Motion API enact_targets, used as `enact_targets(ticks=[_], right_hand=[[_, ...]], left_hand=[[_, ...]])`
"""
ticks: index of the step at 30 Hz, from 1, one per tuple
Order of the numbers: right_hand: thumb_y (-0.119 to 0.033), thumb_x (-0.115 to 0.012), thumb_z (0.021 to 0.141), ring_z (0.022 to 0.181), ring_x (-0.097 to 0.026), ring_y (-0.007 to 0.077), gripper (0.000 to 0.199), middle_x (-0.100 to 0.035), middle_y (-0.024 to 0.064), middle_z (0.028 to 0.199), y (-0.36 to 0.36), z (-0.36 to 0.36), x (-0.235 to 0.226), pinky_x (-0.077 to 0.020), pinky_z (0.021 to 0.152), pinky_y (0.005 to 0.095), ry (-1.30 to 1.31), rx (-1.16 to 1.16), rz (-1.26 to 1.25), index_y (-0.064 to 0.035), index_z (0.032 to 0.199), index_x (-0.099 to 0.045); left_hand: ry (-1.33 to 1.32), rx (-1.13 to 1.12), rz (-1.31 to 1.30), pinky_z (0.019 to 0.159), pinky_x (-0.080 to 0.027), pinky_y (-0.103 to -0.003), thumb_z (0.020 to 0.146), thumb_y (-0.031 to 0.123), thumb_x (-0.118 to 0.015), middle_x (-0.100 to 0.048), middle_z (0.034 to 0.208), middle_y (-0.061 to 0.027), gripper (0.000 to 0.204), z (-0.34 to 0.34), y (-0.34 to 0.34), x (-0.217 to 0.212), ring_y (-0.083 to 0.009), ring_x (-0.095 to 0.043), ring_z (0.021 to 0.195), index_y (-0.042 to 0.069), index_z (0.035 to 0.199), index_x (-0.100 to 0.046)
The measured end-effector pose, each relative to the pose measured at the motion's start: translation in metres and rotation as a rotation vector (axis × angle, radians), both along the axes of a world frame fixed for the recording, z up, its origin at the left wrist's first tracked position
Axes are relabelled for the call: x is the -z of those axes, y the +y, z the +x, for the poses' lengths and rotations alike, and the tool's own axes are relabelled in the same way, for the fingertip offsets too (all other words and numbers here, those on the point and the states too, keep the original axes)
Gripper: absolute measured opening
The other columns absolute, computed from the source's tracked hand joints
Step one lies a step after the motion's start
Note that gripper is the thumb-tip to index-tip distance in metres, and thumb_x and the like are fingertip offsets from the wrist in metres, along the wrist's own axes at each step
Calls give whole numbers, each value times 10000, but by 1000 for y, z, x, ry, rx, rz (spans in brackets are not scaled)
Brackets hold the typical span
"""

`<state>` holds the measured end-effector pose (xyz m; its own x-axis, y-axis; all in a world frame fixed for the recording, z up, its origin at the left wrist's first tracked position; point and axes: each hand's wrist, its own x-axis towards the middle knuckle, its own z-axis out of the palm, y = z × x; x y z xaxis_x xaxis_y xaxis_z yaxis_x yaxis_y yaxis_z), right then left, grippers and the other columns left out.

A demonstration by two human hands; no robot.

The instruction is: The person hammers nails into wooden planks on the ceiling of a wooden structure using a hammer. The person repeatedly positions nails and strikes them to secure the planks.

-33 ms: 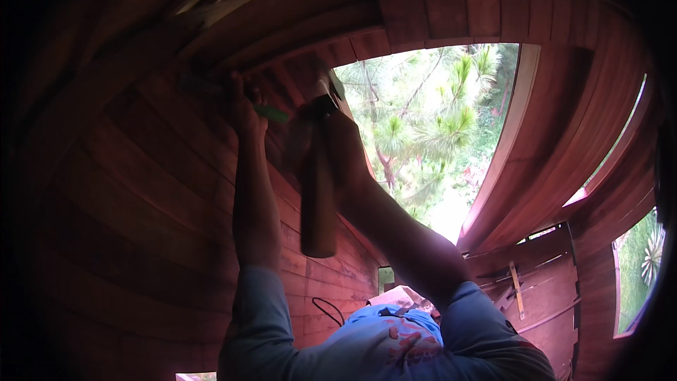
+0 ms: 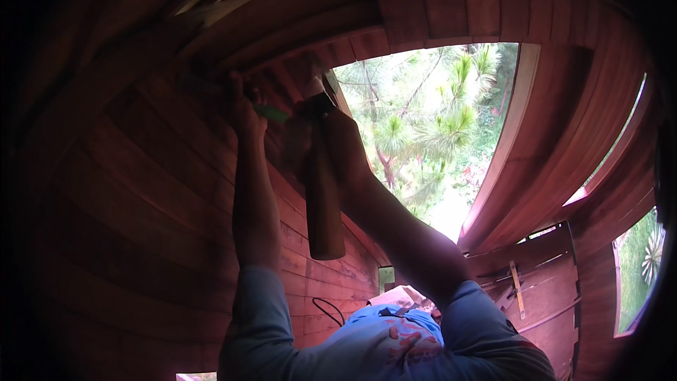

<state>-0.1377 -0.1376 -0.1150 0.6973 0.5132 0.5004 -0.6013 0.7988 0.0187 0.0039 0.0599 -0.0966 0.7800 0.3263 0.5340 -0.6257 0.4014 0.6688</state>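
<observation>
Raised at the upper left, my left hand (image 2: 247,113) is closed around a green-handled chisel (image 2: 271,113). Its far end runs into deep shadow against the plank wall (image 2: 176,148), so I cannot tell whether it touches the wood. Just to the right, my right hand (image 2: 335,130) grips a hammer (image 2: 326,222) whose thick wooden handle hangs down below the fist. A pale, blurred part, perhaps the hammer's head, shows above this hand beside the window opening. The fingers of both hands are dim.
A window opening (image 2: 430,127) with pine branches outside lies right of my right hand. Reddish planks (image 2: 451,0) run overhead and down the right side. Lower right, a wooden strip (image 2: 517,289) rests on a board. A dark cord loop (image 2: 328,310) is near my body.
The hammer's handle has swung slightly to the right and down, with a small shift of my right hand. My left hand and the chisel look unmoved.
</observation>
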Motion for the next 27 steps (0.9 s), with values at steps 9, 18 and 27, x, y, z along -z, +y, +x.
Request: enact_targets(ticks=[9,18,27], right_hand=[[-292,-399,995,603,-560,171,191,-562,27,735,1,4,1,-479,576,349,27,-66,15,-148,945,-515],[-361,-538,970,495,-468,140,272,-468,9,661,-28,-12,52,-409,454,307,39,254,-532,-89,955,-522],[-352,-470,988,563,-534,151,228,-529,15,722,-132,-95,297,-465,523,323,628,249,-655,-137,1051,-511]], left_hand=[[14,-2,38,434,-350,-223,943,382,-648,-544,720,34,243,13,14,5,-58,-448,520,155,951,-561],[61,-11,43,437,-323,-231,978,422,-574,-553,789,7,285,7,19,3,-66,-461,556,161,1089,-545],[306,-54,422,400,-300,-241,991,380,-559,-515,616,23,296,-70,-65,145,-59,-411,439,110,868,-570]])
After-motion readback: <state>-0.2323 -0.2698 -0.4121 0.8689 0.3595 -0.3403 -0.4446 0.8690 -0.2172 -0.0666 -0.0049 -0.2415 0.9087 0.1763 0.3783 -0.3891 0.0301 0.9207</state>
